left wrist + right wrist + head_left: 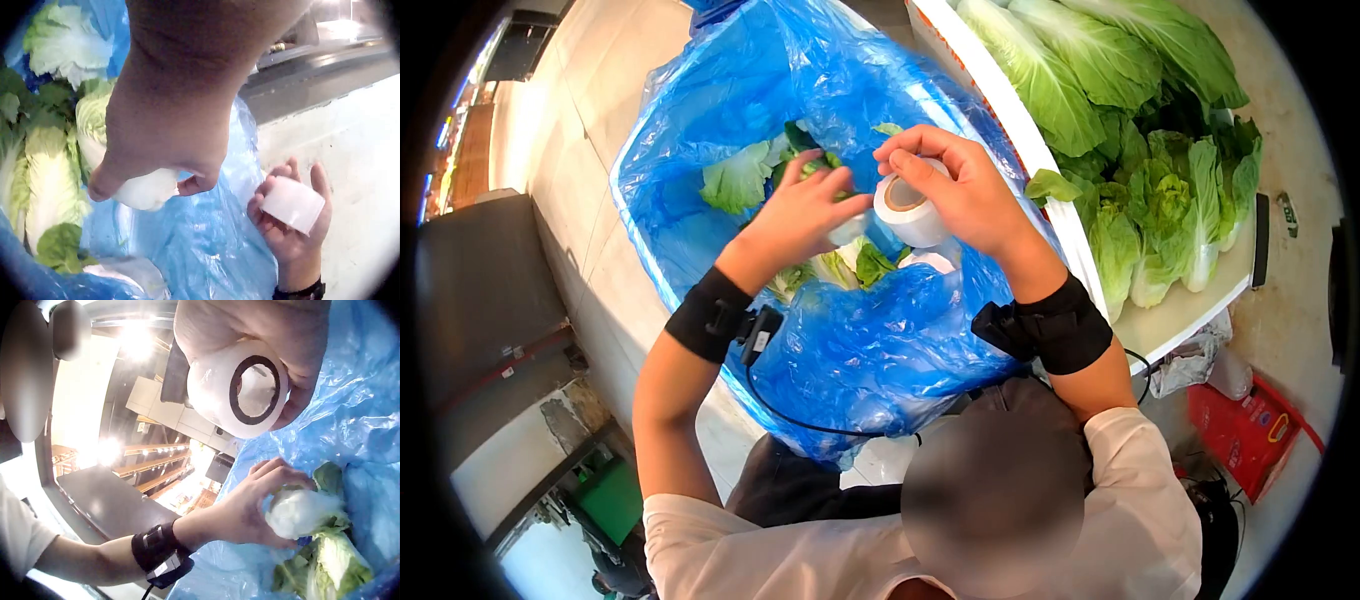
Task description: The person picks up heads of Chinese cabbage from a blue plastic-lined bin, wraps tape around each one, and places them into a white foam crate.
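Observation:
My left hand [800, 212] grips the white base of a Chinese cabbage [145, 189], thumb on one side and fingers on the other, over the blue plastic liner. To its right, my right hand [975, 195] holds a roll of white tape [912, 222] with a brown core. In the right wrist view the roll [219, 384] lies against the palm, its ring-shaped end facing the camera. Other Chinese cabbages [50, 181] lie below in the liner. A white rounded thing [930, 262], partly covered by blue plastic, sits below the roll.
The blue plastic liner [700, 90] fills a large container in front of the person. On the right stands a white-edged crate [1072, 225] piled with Chinese cabbages [1090, 70]. A red bag [1240, 430] is at the lower right. A thin black cable [800, 425] hangs from the left wrist.

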Tool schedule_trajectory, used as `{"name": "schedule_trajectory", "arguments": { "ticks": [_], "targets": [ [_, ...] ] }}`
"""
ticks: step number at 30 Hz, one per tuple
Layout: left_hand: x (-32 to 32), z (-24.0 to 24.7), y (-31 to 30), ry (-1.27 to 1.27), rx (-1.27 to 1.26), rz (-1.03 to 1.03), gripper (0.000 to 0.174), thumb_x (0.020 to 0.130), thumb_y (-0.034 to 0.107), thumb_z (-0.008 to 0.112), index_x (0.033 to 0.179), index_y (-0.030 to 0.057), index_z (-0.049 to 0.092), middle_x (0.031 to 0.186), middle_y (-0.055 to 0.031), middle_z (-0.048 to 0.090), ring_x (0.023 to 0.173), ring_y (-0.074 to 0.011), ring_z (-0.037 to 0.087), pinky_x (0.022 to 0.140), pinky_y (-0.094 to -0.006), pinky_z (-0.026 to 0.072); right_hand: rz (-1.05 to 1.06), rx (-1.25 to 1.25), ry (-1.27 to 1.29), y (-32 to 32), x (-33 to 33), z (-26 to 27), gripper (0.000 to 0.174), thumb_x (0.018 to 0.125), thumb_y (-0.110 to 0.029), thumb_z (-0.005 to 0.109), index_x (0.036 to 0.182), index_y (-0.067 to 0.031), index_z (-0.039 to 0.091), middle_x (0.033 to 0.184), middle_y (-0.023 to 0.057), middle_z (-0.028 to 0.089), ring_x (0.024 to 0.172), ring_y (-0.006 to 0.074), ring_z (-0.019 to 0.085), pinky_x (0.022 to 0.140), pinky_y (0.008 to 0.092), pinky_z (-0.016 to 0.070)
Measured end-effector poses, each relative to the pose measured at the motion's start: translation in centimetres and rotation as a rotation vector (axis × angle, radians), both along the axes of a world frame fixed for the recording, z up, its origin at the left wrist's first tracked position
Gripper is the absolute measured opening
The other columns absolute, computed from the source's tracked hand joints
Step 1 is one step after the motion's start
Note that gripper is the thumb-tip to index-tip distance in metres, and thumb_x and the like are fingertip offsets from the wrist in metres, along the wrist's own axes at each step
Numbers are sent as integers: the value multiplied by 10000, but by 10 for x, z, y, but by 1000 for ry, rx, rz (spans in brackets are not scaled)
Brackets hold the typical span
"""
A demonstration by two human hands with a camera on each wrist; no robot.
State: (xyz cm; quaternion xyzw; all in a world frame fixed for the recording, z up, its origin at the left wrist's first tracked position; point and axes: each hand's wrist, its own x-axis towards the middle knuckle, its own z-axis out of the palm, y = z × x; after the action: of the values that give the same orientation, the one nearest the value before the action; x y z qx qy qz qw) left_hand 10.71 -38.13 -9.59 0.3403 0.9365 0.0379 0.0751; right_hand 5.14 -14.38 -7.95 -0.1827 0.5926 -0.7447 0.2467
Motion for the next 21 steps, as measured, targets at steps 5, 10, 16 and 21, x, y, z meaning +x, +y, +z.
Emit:
{"name": "schedule_trajectory", "arguments": {
  "ticks": [5, 10, 16, 21],
  "targets": [
    [21, 15, -47, 4, 157, 335, 709, 571, 235, 912, 1205, 139, 611, 1174, -66, 618, 1200, -256, 556, 1154, -549, 236, -11, -10, 8, -1, 0, -1, 244, 967, -249, 662, 1011, -11, 693, 907, 18, 696, 820, 82, 647, 758, 260, 509],
    [37, 34, -75, 170, 328, 674, 668, 624, 282, 915, 1203, 112, 626, 1251, -74, 629, 1262, -272, 552, 1149, -545, 177, 77, 68, -12, 2, -3, 0, 230, 1006, -203, 601, 1091, -4, 679, 1030, 48, 682, 996, 114, 629, 893, 278, 492],
    [62, 79, -70, 151, 1059, 891, 616, 758, 137, 846, 1293, 56, 553, 1247, -106, 614, 1208, -226, 577, 1071, -442, 415, -1, 53, 32, -1, -2, -1, 256, 969, -280, 656, 999, -29, 692, 886, 12, 682, 804, 89, 658, 741, 266, 500],
    [73, 78, -67, 107, 1560, 1050, 492, 973, 293, 649, 1359, 33, 487, 1319, -153, 568, 1213, -257, 565, 1054, -414, 458, 61, 73, 21, 1, -1, -1, 240, 993, -245, 627, 1050, -18, 684, 985, 26, 683, 905, 98, 643, 817, 270, 498]
  ]
}}
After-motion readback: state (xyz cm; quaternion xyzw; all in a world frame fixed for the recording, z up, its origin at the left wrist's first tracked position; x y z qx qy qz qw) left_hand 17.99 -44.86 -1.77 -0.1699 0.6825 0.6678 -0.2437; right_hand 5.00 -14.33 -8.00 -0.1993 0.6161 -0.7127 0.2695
